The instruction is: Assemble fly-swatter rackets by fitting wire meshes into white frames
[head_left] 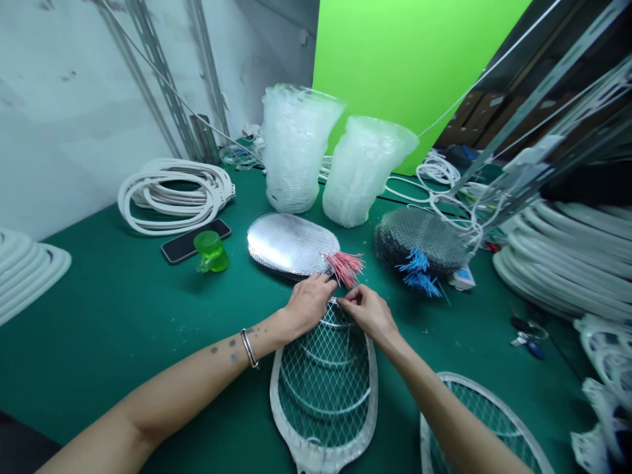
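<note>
**Item: racket frame (274, 395), white rim, diamond mesh fitted.** Lies flat on the green table (123, 309), near centre, handle end toward the person.

**Hands.** The left hand (307, 304) has its fingers curled down onto the far rim of the frame, closed against it. The right hand (369, 311) is just beside it, thumb and forefinger pinched shut at the same far rim. Whether a small part sits in that pinch cannot be told. A bangle (249, 347) is on the left wrist.

**Step in hand (judged).** Fine work at the far end of the frame, where mesh meets rim.

**Next move calls for (judged).** Fingertip precision, the frame held flat, and the pink leads (345, 266) just beyond the fingers kept clear.

**Surroundings.**
- Silver mesh stack (289, 243), carrying the pink leads, just beyond the hands.
- Dark mesh stack (419, 240) with blue leads (417, 270), to the far right.
- Two tall stacks of clear plastic pieces (296, 148) (365, 168), further back.
- Green cup (212, 251) touching or just beside a phone (185, 243), far left.
- White hoop frames (172, 191), beyond the cup and phone.
- Second meshed frame (474, 421), near right.
- More white frames (563, 257), piled at the right edge.
</note>
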Demonstrator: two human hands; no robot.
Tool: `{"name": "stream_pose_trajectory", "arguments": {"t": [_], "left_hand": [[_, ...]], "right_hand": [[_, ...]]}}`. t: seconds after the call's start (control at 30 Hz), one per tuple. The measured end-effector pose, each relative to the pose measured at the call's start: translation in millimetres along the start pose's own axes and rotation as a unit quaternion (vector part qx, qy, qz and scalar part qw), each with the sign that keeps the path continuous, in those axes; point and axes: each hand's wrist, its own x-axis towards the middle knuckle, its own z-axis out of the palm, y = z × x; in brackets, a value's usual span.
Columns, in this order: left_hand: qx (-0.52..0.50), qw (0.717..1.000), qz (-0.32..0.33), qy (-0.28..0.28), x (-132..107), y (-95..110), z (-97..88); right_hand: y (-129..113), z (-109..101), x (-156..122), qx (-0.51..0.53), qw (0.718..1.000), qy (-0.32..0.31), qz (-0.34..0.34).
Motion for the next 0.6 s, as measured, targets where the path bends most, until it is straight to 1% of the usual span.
{"name": "stream_pose_trajectory", "arguments": {"t": [0.1, 0.27, 0.47, 0.6], "left_hand": [[-0.008, 1.000, 0.011, -0.009, 0.6, -3.0, 0.4], [-0.023, 0.999, 0.033, -0.024, 0.2, -6.3, 4.0], [-0.051, 0.997, 0.049, -0.011, -1.1, -12.9, 9.4], [-0.070, 0.997, 0.041, 0.003, 1.0, -14.0, 6.3]], "right_hand": [[2.5, 4.2, 15.7, -0.020, 0.999, -0.027, 0.012], [4.6, 4.1, 13.6, -0.031, 0.998, -0.053, 0.004], [0.9, 5.4, 9.5, -0.037, 0.999, -0.034, -0.015], [-3.3, 2.2, 7.4, -0.020, 0.999, -0.005, -0.039]]}}
